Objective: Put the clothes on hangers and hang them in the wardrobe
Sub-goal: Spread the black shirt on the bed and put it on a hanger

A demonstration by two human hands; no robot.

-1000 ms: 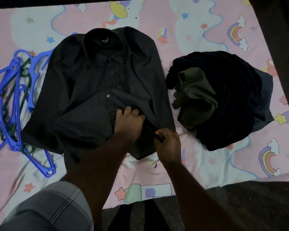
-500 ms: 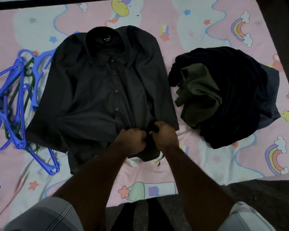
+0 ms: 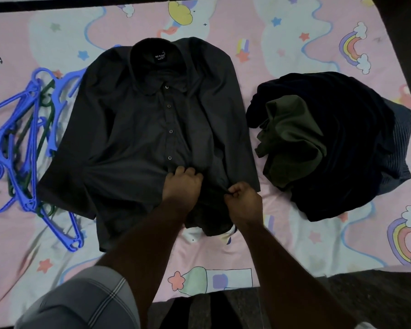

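1. The shirt (image 3: 152, 138) lies flat on the bed (image 3: 294, 43), collar away from the person.
2. Left hand (image 3: 182, 185) and right hand (image 3: 243, 200) fingers pinch its near hem.
3. Hangers (image 3: 22, 150) lie left, nearer the left hand.

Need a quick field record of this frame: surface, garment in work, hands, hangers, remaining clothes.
surface: patterned pink sheet
garment: dark shirt lying flat, collar away from the person, upper buttons done
left hand: fingers curled on the placket near the hem
right hand: pinches the front edge of the fabric
hangers: blue hangers in a pile left of the shirt, none in use
remaining: clothes pile right of the shirt
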